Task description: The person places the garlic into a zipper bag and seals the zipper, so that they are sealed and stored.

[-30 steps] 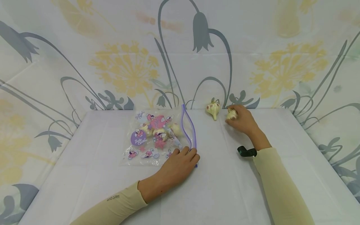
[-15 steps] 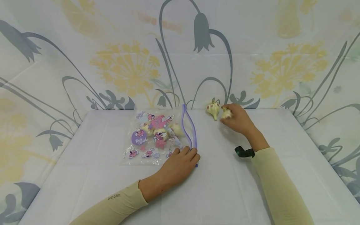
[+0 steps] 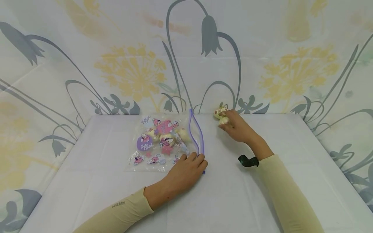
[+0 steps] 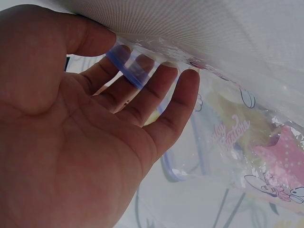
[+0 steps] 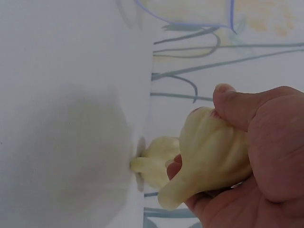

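Note:
In the head view a clear printed zip bag (image 3: pixel 142 163) with a purple zip edge lies flat on the table, several pale garlic bulbs showing inside. Its zip edge bows apart. My left hand (image 3: pixel 186 171) grips the near corner of that edge; in the left wrist view the purple strip (image 4: pixel 126 69) runs between thumb and fingers. My right hand (image 3: pixel 239 127) holds a garlic bulb (image 5: pixel 209 147) between thumb and fingers, stem pointing down in the right wrist view. Another garlic bulb (image 3: pixel 218 111) rests at the table's back edge, partly covered by the right hand.
A white cloth covers the table (image 3: pixel 233 197). Behind it rises a floral printed backdrop (image 3: pixel 186 64), meeting the table just past the second bulb. A black band (image 3: pixel 247 160) is on my right wrist.
My right hand has moved left with the garlic bulb, from beside the other bulb to in front of it. The left hand and the bag have stayed in place.

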A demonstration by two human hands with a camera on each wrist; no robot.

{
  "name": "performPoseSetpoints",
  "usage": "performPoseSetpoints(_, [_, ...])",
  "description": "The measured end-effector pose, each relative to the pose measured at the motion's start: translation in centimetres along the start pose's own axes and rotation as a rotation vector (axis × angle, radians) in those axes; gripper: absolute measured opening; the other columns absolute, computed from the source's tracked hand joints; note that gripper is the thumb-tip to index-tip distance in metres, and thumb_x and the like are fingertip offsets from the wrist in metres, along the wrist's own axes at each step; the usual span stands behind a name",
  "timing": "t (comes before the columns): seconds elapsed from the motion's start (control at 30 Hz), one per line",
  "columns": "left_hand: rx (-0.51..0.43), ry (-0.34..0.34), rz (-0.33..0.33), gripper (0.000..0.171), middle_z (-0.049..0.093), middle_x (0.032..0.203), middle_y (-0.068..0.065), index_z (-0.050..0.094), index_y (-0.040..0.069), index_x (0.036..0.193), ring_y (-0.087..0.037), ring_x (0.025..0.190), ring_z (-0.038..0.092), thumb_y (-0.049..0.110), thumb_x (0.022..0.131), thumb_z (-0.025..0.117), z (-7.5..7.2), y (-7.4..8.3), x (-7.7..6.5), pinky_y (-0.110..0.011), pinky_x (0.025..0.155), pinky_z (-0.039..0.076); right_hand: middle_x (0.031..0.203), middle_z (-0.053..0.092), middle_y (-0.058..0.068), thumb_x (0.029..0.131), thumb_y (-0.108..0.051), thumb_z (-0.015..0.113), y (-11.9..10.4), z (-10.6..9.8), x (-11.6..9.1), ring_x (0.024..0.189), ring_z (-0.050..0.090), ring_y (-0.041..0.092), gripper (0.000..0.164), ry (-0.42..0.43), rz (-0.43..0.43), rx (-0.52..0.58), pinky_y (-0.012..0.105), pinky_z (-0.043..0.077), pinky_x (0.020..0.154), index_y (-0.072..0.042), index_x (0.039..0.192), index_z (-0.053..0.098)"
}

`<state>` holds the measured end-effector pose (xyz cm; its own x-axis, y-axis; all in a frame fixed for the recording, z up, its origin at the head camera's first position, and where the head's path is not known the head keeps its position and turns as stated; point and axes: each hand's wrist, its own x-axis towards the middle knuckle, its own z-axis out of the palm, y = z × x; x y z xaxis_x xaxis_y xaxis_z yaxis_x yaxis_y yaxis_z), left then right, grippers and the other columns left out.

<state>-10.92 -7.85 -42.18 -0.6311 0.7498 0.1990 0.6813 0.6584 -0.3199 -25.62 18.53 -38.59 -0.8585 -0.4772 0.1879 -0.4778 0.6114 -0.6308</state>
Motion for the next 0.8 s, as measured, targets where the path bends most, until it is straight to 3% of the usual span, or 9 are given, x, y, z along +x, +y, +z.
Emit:
performPoseSetpoints(0.23, [0.024, 0.031, -0.007, 0.017, 0.059, 0.120, 0.002, 0.061, 0.017, 0.122, -0.019, 0.102, 0.058, 0.026, 0.112, 0.053, 0.4, 0.2, 0.2, -0.034, 0.076, 0.052, 0.146, 0.041, 0.028, 0.108, -0.006, 0.058, -0.7, 1.2, 0.1, 0.128, 0.043, 0.038, 0.041, -0.047, -0.058, -0.004, 0.055, 0.038, 0.106, 0.006, 0.145, 0.047])
performPoseSetpoints(0.53, [0.042, 0.030, -0.014, 0.015, 0.058, 0.120, 0.002, 0.061, 0.017, 0.121, -0.019, 0.102, 0.057, 0.024, 0.111, 0.053, 0.3, 0.1, 0.1, -0.033, 0.076, 0.051, 0.150, 0.038, 0.029, 0.108, -0.001, 0.053, -1.9, 2.5, 0.3, 0.127, 0.046, 0.037, 0.045, -0.139, -0.150, 0.022, 0.050, 0.046, 0.097, 0.005, 0.151, 0.043])
performPoseSetpoints(0.67, [0.045, 0.031, -0.011, 0.015, 0.058, 0.120, 0.002, 0.062, 0.018, 0.121, -0.019, 0.102, 0.057, 0.025, 0.111, 0.053, 0.2, 0.1, 0.0, -0.033, 0.076, 0.051, 0.152, 0.040, 0.027, 0.107, -0.006, 0.057, -2.3, 3.1, 0.4, 0.135, 0.047, 0.038, 0.053, -0.148, -0.156, 0.036, 0.054, 0.047, 0.105, 0.005, 0.155, 0.039])
performPoseSetpoints(0.8, [0.042, 0.034, -0.009, 0.016, 0.059, 0.121, 0.002, 0.062, 0.017, 0.121, -0.019, 0.102, 0.056, 0.026, 0.111, 0.054, 0.1, 0.1, 0.0, -0.033, 0.076, 0.051, 0.148, 0.051, 0.024, 0.105, -0.012, 0.066, -2.8, 3.7, 0.6, 0.140, 0.048, 0.038, 0.056, -0.100, -0.190, 0.020, 0.055, 0.039, 0.115, 0.007, 0.152, 0.044])
